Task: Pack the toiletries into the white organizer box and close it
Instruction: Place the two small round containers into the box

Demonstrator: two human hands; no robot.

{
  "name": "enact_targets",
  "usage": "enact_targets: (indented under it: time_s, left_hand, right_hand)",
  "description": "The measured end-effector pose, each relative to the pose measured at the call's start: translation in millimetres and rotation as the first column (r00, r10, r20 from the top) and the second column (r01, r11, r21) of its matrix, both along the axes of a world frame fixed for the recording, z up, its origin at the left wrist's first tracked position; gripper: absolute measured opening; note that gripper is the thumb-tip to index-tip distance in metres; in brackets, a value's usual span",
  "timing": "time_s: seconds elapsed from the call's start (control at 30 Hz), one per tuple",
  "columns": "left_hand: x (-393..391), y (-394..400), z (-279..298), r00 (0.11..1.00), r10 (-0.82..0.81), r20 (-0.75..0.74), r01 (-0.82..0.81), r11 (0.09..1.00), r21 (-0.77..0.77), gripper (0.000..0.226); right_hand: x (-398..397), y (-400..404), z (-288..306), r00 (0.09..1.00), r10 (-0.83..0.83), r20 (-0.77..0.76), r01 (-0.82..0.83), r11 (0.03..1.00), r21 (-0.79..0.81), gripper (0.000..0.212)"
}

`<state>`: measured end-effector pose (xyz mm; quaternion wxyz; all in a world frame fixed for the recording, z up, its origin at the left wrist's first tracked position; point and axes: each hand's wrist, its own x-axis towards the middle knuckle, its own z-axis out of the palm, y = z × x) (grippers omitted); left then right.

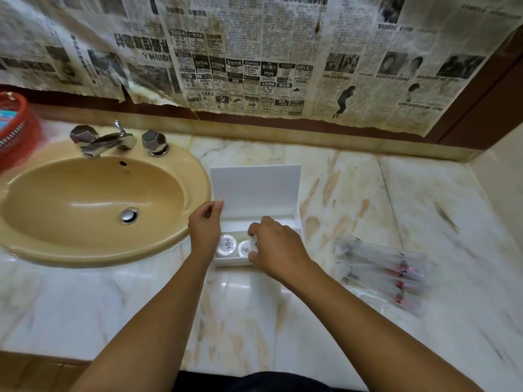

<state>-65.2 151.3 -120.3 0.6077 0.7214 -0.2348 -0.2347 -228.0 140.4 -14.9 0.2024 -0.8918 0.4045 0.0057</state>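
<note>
The white organizer box point(298, 222) stands on the marble counter with its lid point(260, 185) raised upright. Two round white soaps lie in the front compartment: one point(227, 244) at the left, another point(244, 248) beside it. My left hand point(204, 226) pinches the lid's lower left corner. My right hand point(276, 247) reaches into the box and pinches a small white item point(254, 244) next to the second soap; the hand hides most of it. Several clear-wrapped toiletry packets point(382, 271) lie on the counter to the box's right.
A beige sink point(93, 205) with a chrome tap point(107, 141) fills the left of the counter. A red basket point(17, 128) sits at the far left edge. Newspaper sheets cover the wall behind. A side wall closes the right end of the marble counter point(396, 199).
</note>
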Motion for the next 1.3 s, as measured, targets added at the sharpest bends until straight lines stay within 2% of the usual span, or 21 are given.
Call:
enact_targets:
  time_s: [0.2,0.5,0.7,0.83,1.3]
  left_hand:
    - [-0.6,0.6,2.5,1.000,0.006,-0.007,-0.006,1.000,0.006,0.020]
    - [-1.8,0.4,3.1,1.000,0.014,-0.012,-0.014,1.000,0.004,0.019]
    - [-1.7,0.3,3.3,1.000,0.010,-0.013,-0.010,1.000,0.002,0.019]
    - [-1.5,0.3,3.0,1.000,0.011,-0.007,-0.010,1.000,0.008,0.017]
    - [-2.9,1.4,4.9,1.000,0.002,0.014,-0.002,1.000,0.009,0.019]
  right_hand:
    - [34.0,-9.2,-13.0,0.993,0.100,-0.070,-0.109,0.985,-0.136,0.020]
    - [39.7,-9.8,-25.0,0.979,0.118,-0.164,-0.144,0.976,-0.161,0.006]
    - [30.9,-14.9,-25.7,0.967,0.074,-0.243,-0.126,0.970,-0.206,0.015]
    - [27.8,-16.1,-27.2,0.944,0.054,-0.326,-0.115,0.978,-0.172,0.022]
    - [30.2,-7.7,-30.3,0.940,-0.005,-0.341,-0.075,0.972,-0.223,0.026]
